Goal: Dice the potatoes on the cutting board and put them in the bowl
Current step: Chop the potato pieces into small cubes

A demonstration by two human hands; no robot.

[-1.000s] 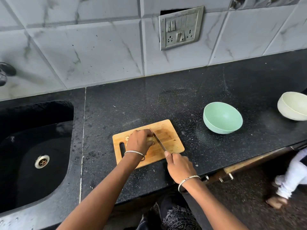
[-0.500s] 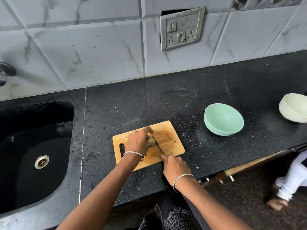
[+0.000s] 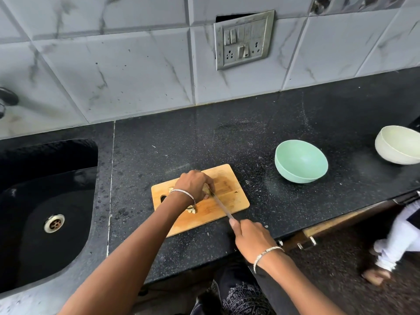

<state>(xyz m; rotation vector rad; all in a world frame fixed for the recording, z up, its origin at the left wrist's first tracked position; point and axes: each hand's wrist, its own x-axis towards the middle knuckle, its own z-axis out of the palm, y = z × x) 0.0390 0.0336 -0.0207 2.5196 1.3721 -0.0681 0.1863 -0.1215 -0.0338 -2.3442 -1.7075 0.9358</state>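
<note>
1. Curling over the potato [image 3: 206,189], the left grip [image 3: 193,185] holds it on the board [image 3: 235,197].
2. The right grip [image 3: 252,237] clasps the knife [image 3: 221,205]; its blade lies against the potato, just right of the left grip.
3. The green bowl [image 3: 300,162] sits on the tabletop [image 3: 227,137], well right of both grips.

I stand in a home kitchen: black counter [image 3: 204,142], sink [image 3: 34,235] at its left end, cutting board [image 3: 229,196] on it, tiled wall [image 3: 113,71] and socket plate [image 3: 244,40] behind.

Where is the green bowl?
In the head view, the green bowl sits on the counter right of the cutting board, left of the cream bowl.
</note>
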